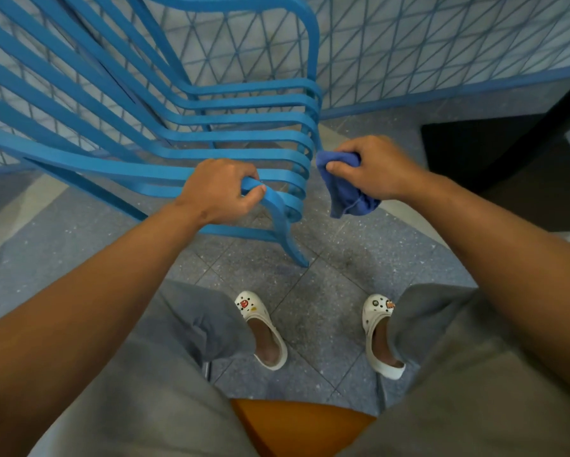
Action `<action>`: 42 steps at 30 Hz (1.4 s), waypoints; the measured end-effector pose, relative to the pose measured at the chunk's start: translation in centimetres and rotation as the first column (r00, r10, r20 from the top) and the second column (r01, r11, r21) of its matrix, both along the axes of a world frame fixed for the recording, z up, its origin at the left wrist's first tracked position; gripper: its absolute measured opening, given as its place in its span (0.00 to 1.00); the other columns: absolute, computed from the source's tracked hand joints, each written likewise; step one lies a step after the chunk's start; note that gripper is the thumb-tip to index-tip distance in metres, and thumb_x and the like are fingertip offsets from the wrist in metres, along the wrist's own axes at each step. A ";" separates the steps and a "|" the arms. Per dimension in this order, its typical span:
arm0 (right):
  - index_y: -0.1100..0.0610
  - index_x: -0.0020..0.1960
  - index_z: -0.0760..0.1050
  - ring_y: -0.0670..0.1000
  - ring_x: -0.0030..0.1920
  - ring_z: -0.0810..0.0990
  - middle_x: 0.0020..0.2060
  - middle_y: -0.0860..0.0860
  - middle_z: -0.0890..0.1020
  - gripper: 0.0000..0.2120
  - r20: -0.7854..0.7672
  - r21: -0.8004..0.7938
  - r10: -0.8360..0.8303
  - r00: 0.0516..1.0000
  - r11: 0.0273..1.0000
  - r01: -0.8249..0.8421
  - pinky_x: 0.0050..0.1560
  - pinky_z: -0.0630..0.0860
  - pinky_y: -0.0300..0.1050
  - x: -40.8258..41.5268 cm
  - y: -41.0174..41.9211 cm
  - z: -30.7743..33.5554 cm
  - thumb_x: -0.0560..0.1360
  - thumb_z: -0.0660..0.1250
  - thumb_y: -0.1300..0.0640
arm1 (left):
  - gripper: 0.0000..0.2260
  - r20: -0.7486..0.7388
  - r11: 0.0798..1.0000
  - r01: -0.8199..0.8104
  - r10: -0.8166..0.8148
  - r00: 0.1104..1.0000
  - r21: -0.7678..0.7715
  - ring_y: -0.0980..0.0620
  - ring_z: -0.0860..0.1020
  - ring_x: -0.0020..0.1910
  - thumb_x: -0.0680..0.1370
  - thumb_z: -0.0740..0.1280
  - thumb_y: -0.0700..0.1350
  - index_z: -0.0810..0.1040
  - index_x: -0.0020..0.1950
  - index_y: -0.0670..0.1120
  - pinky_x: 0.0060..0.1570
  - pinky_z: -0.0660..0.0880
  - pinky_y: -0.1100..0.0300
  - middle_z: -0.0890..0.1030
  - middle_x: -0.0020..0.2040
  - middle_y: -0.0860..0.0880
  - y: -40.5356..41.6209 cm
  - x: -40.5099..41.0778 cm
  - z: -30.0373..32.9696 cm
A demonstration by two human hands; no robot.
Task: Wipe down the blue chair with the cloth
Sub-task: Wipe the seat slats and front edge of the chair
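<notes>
Blue chair (184,127), all curved slats, stands tipped on the grey tiled floor (310,308) and fills the left and middle of the view, its front leg meeting the tiles ahead of the person's feet. Left hand (217,189) is curled tight round the end of a front slat, steadying the frame. Right of that, the right hand (372,168) is closed on the bunched blue cloth (346,189), held just beside the slat ends at the chair's right edge. A good wipe here would, I judge, wrap the cloth round each slat and draw it along, keeping the left grip firm. On the white clogs (264,328), one charm shows an "m"; nothing else reads.
</notes>
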State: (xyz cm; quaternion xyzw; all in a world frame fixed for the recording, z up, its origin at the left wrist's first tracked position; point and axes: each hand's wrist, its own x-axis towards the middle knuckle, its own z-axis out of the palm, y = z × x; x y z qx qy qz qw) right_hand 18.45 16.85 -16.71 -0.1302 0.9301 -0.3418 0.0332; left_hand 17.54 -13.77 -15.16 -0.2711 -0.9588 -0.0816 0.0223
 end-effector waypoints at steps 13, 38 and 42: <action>0.55 0.33 0.69 0.45 0.30 0.70 0.27 0.44 0.74 0.18 0.308 -0.293 -0.118 0.944 0.932 0.212 0.38 0.68 0.50 0.8 -3.8 -4.6 0.77 0.62 0.45 | 0.20 0.077 0.995 0.006 0.001 0.997 -0.098 0.48 0.76 0.34 0.76 0.58 0.64 0.82 0.44 0.51 0.35 0.73 0.53 0.80 0.34 0.51 0.5 -0.4 0.7; 0.48 0.45 0.75 0.38 0.39 0.77 0.38 0.41 0.79 0.08 0.458 -0.669 -0.314 0.832 0.494 0.555 0.41 0.73 0.34 4.5 -14.5 -9.9 0.83 0.64 0.53 | 0.29 0.132 0.967 0.083 -0.052 0.990 -0.241 0.43 0.80 0.42 0.71 0.52 0.70 0.84 0.42 0.51 0.40 0.79 0.48 0.84 0.40 0.49 1.8 -3.5 -0.5; 0.57 0.51 0.75 0.51 0.48 0.80 0.47 0.54 0.81 0.08 0.495 -0.564 -0.279 0.823 0.617 0.548 0.51 0.78 0.53 4.4 -13.9 -11.2 0.84 0.62 0.54 | 0.28 0.152 0.960 0.067 -0.027 0.988 -0.270 0.45 0.78 0.37 0.71 0.53 0.70 0.82 0.39 0.50 0.39 0.78 0.49 0.81 0.36 0.50 2.0 -3.2 -0.1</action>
